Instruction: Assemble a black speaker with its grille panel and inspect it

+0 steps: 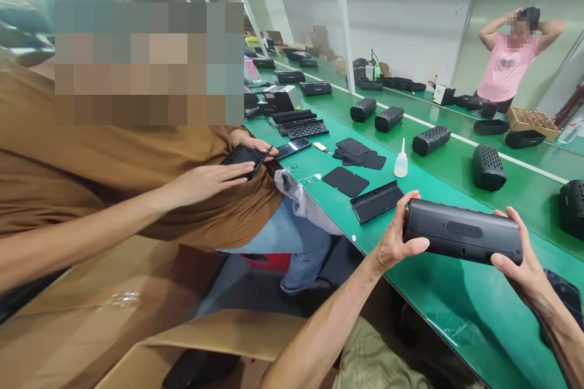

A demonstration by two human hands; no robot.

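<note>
I hold a long black speaker housing [460, 233] level above the green bench [438, 292]. My left hand [396, 238] grips its left end and my right hand [517, 255] grips its right end. An oval recess shows on the side facing me. On the bench just left of my left hand lies a flat black panel [376, 200]. Behind it are thin black pads [345, 181] and a small white squeeze bottle [401, 161].
A co-worker in a brown top sits at my left, their hands [214, 179] on a small black part. Several black speaker bodies [488, 167] stand on the conveyor. Cardboard boxes [137, 316] sit beside my knees. A person in pink stands at the far right [508, 64].
</note>
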